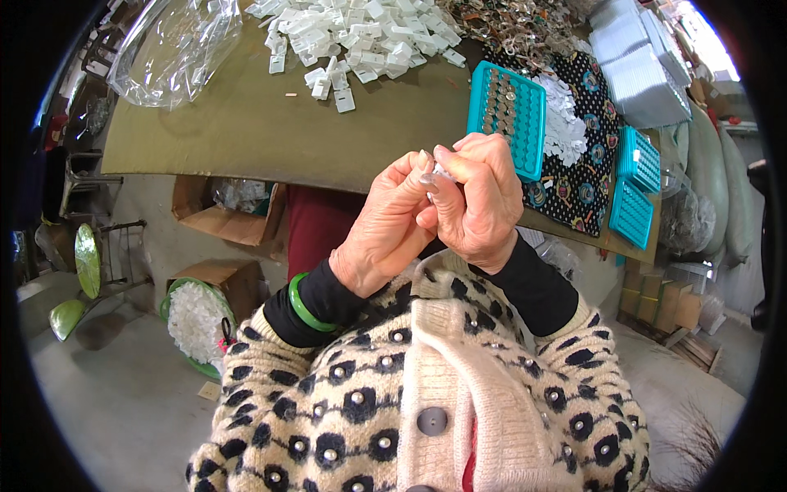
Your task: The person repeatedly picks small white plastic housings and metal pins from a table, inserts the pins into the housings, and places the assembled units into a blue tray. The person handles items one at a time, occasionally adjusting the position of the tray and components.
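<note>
Near the table's front edge, my left hand (pixel 381 217) and my right hand (pixel 482 197) meet with thumbs and fingertips pinched together. Between them shows a bit of a small white piece (pixel 440 170); the fingers hide most of it, and its kind cannot be made out. Just beyond my right hand lies a teal tray (pixel 526 123) with rows of round holes. Small round metal-coloured pieces (pixel 498 102) sit in its left rows. Beside the tray, white flat cards (pixel 562 123) lie heaped on a dark patterned cloth (pixel 592 168).
Small white plastic pieces (pixel 369 37) are piled at the table's (pixel 205 135) far side, near a clear plastic bag (pixel 176 53). Metallic bits (pixel 516 25) form another heap. Stacked white trays (pixel 639 66) and more teal trays (pixel 631 217) stand right. A basket (pixel 197 320) sits on the floor.
</note>
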Demonstrator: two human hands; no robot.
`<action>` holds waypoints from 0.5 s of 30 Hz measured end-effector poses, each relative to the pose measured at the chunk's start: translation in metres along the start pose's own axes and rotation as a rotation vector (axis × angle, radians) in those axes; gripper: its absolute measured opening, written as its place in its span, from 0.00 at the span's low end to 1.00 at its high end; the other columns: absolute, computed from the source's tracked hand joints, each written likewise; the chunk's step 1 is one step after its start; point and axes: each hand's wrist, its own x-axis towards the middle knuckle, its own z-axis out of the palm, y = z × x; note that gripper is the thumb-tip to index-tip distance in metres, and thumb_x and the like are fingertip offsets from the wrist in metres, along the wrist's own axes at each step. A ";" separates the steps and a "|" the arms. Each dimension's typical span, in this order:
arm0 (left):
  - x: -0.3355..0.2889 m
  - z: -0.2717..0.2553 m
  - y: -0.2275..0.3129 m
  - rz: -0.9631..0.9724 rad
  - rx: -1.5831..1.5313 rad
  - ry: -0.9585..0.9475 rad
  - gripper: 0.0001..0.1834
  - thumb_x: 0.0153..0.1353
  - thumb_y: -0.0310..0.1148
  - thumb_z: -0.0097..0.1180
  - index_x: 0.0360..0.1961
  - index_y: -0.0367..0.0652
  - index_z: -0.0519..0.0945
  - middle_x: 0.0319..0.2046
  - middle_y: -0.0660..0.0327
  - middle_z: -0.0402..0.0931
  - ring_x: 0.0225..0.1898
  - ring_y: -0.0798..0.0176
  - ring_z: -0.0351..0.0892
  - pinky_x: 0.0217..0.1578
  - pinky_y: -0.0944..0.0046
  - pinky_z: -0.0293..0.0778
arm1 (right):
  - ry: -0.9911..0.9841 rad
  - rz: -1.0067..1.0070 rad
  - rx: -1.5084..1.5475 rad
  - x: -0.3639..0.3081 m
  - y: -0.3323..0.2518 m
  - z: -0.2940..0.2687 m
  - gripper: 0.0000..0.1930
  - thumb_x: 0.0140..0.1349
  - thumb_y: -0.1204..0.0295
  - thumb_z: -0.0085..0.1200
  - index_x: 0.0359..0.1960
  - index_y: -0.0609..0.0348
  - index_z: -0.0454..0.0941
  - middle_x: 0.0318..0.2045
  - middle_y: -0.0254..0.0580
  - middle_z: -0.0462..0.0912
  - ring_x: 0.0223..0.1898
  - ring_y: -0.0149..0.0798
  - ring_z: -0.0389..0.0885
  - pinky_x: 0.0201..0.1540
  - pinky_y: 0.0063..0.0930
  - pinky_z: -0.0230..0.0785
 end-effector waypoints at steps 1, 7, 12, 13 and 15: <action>0.000 0.000 0.000 -0.016 -0.006 -0.022 0.08 0.67 0.33 0.60 0.31 0.45 0.75 0.27 0.69 0.75 0.20 0.77 0.68 0.21 0.77 0.67 | 0.005 0.011 -0.018 -0.001 -0.001 -0.002 0.12 0.56 0.75 0.64 0.39 0.65 0.77 0.28 0.43 0.72 0.27 0.44 0.72 0.25 0.35 0.64; 0.001 0.002 -0.006 0.060 0.099 0.151 0.05 0.68 0.32 0.58 0.35 0.44 0.77 0.29 0.66 0.77 0.24 0.73 0.73 0.24 0.76 0.71 | -0.149 0.098 -0.011 -0.009 -0.001 -0.022 0.15 0.58 0.71 0.62 0.44 0.67 0.78 0.36 0.46 0.75 0.35 0.47 0.75 0.36 0.38 0.68; 0.001 0.003 0.009 0.142 0.249 -0.050 0.06 0.71 0.29 0.52 0.46 0.42 0.74 0.43 0.53 0.77 0.49 0.50 0.82 0.28 0.66 0.83 | -0.158 0.319 -0.094 -0.026 0.001 -0.081 0.12 0.64 0.70 0.58 0.47 0.60 0.79 0.41 0.47 0.77 0.42 0.46 0.78 0.43 0.34 0.74; 0.001 0.003 0.011 0.160 0.261 -0.023 0.06 0.70 0.29 0.52 0.47 0.42 0.74 0.43 0.53 0.77 0.45 0.51 0.83 0.29 0.64 0.83 | -0.094 0.360 -0.168 -0.030 0.009 -0.091 0.08 0.65 0.71 0.57 0.42 0.61 0.79 0.37 0.45 0.78 0.39 0.45 0.79 0.39 0.32 0.74; 0.003 0.002 0.010 0.169 0.263 -0.024 0.08 0.70 0.29 0.53 0.48 0.42 0.74 0.42 0.54 0.76 0.41 0.54 0.83 0.28 0.63 0.83 | -0.105 0.368 -0.350 -0.038 0.028 -0.111 0.05 0.62 0.76 0.59 0.37 0.62 0.79 0.35 0.44 0.78 0.37 0.46 0.78 0.39 0.34 0.72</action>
